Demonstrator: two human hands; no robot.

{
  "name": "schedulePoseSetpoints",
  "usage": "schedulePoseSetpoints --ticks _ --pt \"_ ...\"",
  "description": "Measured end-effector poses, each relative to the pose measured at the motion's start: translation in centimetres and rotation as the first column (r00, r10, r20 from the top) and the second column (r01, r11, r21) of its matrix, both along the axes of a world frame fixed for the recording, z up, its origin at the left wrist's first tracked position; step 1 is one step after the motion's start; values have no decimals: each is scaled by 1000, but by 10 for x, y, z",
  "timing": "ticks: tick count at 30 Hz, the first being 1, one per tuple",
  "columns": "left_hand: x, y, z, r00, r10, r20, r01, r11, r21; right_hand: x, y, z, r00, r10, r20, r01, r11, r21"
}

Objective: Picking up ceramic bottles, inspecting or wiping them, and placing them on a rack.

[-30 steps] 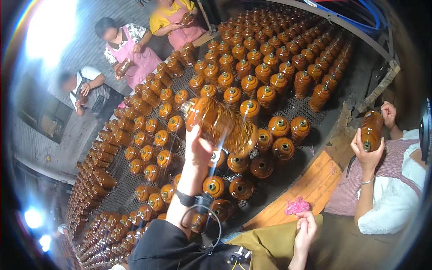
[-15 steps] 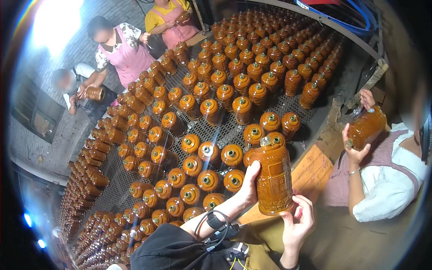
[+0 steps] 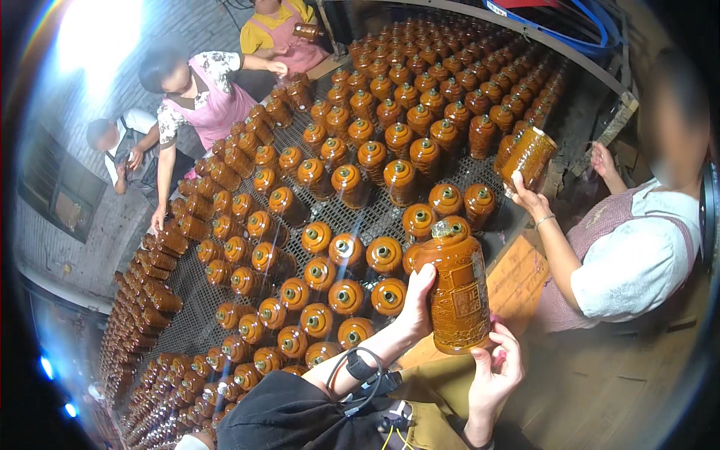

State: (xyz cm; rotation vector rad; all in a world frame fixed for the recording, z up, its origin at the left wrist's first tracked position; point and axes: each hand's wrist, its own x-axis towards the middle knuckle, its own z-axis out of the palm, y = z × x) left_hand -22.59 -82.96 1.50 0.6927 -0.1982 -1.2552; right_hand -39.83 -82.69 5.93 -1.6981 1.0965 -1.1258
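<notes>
A brown glazed ceramic bottle point(image 3: 456, 289) with raised patterns on its side is held up, slightly tilted, in front of me. My left hand point(image 3: 417, 304) grips it from the left, thumb in front and the other fingers hidden behind. At its lower right edge, my right hand point(image 3: 497, 371) touches the base with thumb and bent fingers. A bit of pinkish red shows among those fingers; I cannot make out what it is. Just beyond the held bottle, several similar bottles point(image 3: 384, 255) stand upright with their small necks up.
Many more bottles stand on a wide, curved mesh rack point(image 3: 187, 304). To the right, a co-worker point(image 3: 600, 247) in a checked apron holds a bottle point(image 3: 527, 159). Other people in pink aprons point(image 3: 214, 112) work along the far left. An orange-brown board point(image 3: 517, 279) lies at the rack's near edge.
The held bottle has turned a little in my hands, showing its patterned panel more clearly. The co-worker at right has moved their bottle left toward the rack. A person at far left now reaches down to the bottles.
</notes>
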Motion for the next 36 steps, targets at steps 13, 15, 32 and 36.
schedulePoseSetpoints --ticks 13,15,32,36 --pt "0 -4 -1 995 54 79 -50 997 -51 -2 0 4 999 23 43 -28 993 117" --pt "1 -5 -5 993 59 100 -54 997 -53 -3 -3 0 996 50 68 -58 991 122" --pt "-3 -4 12 982 154 113 -140 983 -121 -2 -5 -5 997 -43 68 45 999 -26" --pt "1 -9 42 982 171 76 -158 975 -154 -1 -14 0 998 -26 54 25 999 21"
